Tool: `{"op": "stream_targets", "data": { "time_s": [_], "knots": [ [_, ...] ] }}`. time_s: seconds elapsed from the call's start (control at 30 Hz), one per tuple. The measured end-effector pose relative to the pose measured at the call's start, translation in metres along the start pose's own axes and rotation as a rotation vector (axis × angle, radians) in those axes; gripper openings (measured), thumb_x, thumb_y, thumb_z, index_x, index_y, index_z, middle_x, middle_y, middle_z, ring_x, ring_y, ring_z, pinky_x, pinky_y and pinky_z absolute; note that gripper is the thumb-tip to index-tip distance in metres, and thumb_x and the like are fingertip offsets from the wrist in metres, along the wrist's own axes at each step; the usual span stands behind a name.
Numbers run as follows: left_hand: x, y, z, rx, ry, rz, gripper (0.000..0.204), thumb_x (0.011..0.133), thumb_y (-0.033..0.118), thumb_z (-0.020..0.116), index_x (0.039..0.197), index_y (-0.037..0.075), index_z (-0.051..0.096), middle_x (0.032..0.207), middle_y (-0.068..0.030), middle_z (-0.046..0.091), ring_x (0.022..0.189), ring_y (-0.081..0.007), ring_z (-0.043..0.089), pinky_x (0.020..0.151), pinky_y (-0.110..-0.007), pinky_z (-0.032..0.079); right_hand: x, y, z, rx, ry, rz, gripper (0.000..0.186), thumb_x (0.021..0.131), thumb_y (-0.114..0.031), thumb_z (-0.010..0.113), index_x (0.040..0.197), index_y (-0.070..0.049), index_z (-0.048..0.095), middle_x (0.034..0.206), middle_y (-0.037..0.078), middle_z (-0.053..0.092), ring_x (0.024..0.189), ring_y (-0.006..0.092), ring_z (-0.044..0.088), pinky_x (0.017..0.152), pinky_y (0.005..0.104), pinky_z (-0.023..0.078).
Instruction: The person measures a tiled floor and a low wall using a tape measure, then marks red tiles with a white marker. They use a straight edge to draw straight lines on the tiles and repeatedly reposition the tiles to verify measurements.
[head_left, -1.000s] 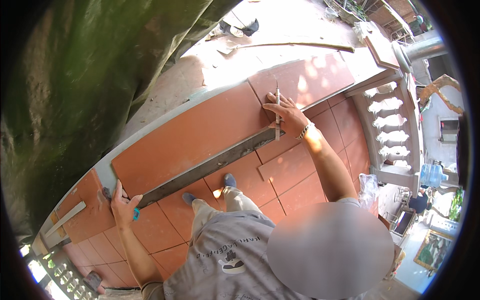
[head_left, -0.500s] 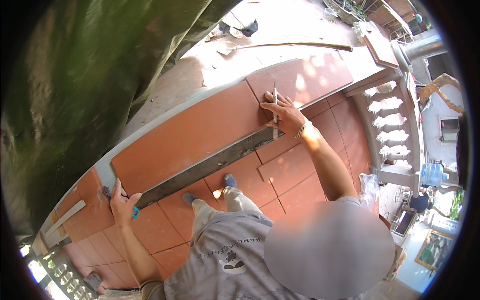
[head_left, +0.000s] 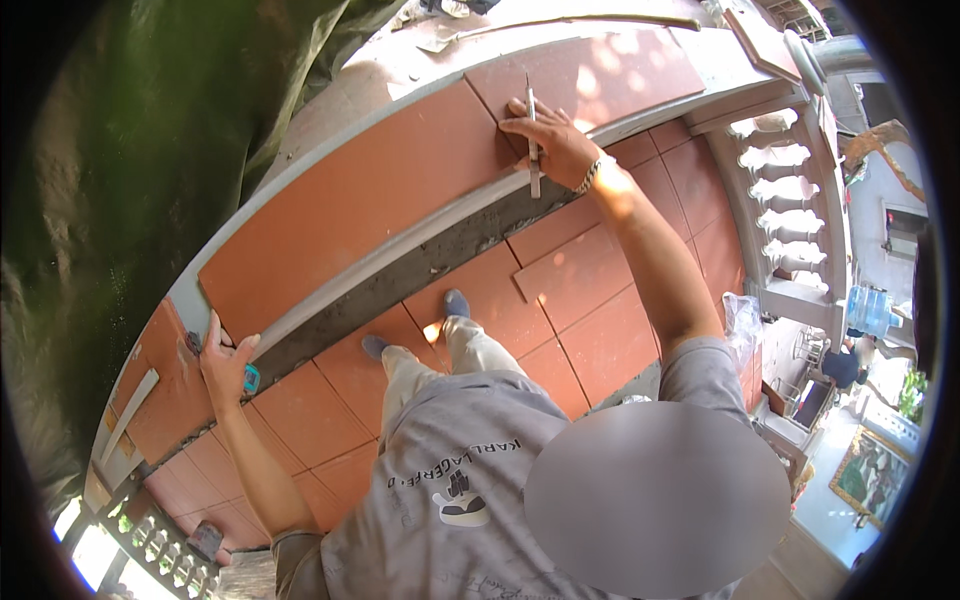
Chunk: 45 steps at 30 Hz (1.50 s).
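A long terracotta tile point(head_left: 350, 185) lies on the raised ledge, with a second terracotta tile point(head_left: 600, 75) butted to its right end. My right hand point(head_left: 560, 145) rests over the joint between them. Its fingers pinch a slim, pen-like tool point(head_left: 533, 150) with a thin pointed tip that points away from me. At the long tile's near left corner is my left hand point(head_left: 222, 365), index finger stretched along the end and thumb apart. A turquoise object point(head_left: 251, 378) shows at its palm, mostly hidden, apparently held there. Beside the fingertips sits a small dark lump point(head_left: 193, 342).
A strip of grey mortar point(head_left: 430, 255) runs below the ledge, beside terracotta floor tiles point(head_left: 360, 400). A loose tile point(head_left: 565, 262) lies on the floor. White balusters point(head_left: 780, 190) stand at right. Green sheeting point(head_left: 130, 130) hangs at left, and a pole point(head_left: 570, 20) lies beyond.
The view has shifted, so the ledge and tiles appear higher and slightly further left. Both hands keep about the same places on the tiles, and the slim tool stays in my right hand.
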<state>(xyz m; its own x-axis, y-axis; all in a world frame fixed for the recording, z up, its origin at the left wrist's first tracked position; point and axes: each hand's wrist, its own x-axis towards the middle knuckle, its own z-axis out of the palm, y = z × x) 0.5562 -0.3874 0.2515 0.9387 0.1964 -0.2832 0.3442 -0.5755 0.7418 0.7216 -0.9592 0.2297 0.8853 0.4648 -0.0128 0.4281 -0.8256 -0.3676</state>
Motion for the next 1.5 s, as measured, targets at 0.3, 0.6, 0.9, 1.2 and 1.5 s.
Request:
{"op": "stream_targets", "data": {
  "time_s": [0.3,0.6,0.9,1.2,1.5],
  "knots": [
    [-0.001,-0.004,0.002,0.058,0.028,0.011,0.086,0.080,0.014,0.081,0.149,-0.008,0.034,0.084,0.0025,0.052,0.078,-0.0067,0.051,0.069,-0.020,0.044,0.001,-0.001,0.000,-0.029,0.021,-0.011,0.065,0.077,-0.023,0.082,0.136,-0.023,0.054,0.156,0.010,0.039,0.142,0.0319,0.038,0.112,0.0577,0.035],
    [0.000,-0.013,-0.001,0.100,0.037,0.050,0.087,0.079,0.024,0.083,0.147,-0.007,0.038,0.075,0.0055,0.034,0.066,-0.0054,0.036,0.057,-0.022,0.033,0.002,0.002,0.003,-0.042,0.007,0.016,0.064,0.079,-0.025,0.081,0.137,-0.024,0.054,0.158,0.008,0.036,0.144,0.0316,0.035,0.112,0.0592,0.034],
    [0.002,-0.017,0.000,0.140,0.084,0.051,0.087,0.080,0.029,0.082,0.147,-0.007,0.039,0.073,0.0035,0.035,0.065,-0.0074,0.037,0.058,-0.023,0.035,0.001,-0.005,-0.002,-0.039,-0.023,0.035,0.065,0.080,-0.020,0.081,0.138,-0.021,0.053,0.158,0.008,0.035,0.142,0.0346,0.038,0.113,0.0589,0.033],
    [0.002,-0.021,0.000,0.087,0.099,0.052,0.082,0.081,0.031,0.082,0.143,-0.008,0.045,0.073,0.0028,0.040,0.065,-0.0076,0.038,0.058,-0.024,0.036,0.002,-0.007,-0.004,-0.040,-0.054,0.055,0.066,0.077,-0.027,0.083,0.136,-0.022,0.053,0.157,0.009,0.037,0.148,0.0332,0.027,0.112,0.0552,0.033],
    [0.005,-0.030,0.002,0.047,0.150,0.048,0.073,0.087,0.032,0.077,0.142,-0.005,0.048,0.069,0.0016,0.046,0.060,-0.0066,0.046,0.056,-0.023,0.040,0.002,-0.003,-0.001,-0.033,-0.032,0.019,0.066,0.076,-0.026,0.083,0.136,-0.020,0.054,0.157,0.010,0.037,0.148,0.0330,0.026,0.113,0.0532,0.032]
  ]
}}
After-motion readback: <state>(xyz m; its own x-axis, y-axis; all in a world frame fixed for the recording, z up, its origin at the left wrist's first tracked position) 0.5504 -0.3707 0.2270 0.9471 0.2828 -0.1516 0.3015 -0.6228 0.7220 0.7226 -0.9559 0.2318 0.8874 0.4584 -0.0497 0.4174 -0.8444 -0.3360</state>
